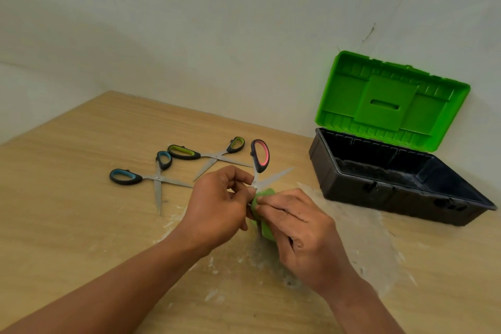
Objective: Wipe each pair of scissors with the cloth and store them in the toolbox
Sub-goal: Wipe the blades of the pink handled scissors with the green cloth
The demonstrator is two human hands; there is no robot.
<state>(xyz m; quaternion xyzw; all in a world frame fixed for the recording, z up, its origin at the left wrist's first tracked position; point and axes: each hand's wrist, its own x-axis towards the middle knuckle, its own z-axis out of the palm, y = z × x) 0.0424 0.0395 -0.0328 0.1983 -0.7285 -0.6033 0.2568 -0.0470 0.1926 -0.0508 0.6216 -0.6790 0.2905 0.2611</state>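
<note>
At the far right of the table [81, 144] the toolbox [385, 187] stands with its green lid [390, 100] thrown back; its black inside looks bare, so I judge that none of the three pairs is stored yet. Near the table's middle, left of the toolbox, the two hands meet. The left hand [217, 206] has its fingers curled and pinches the red pair [260, 156] close to the pivot, one handle loop standing up above the knuckles and one bare blade pointing up and right. The right hand [301, 228] pinches the cloth [267, 230] round what seems to be the other blade, which is hidden between fingers and fabric. Beyond the left hand the green pair [208, 154] and the blue pair [154, 177] lie flat on the wood, both splayed open, near each other; whether they touch I cannot tell.

Each pair should be light and stiff: steel blades that will not bend, slick on the flat, keen at edge and tip. The rubbery loops or the pivot are the safe places to hold; the blade is best wiped from its back, running from pivot to tip, never across the edge. The cloth is small, soft and limp, so it wraps readily, but it looks thin enough for an edge to bite through.
</note>
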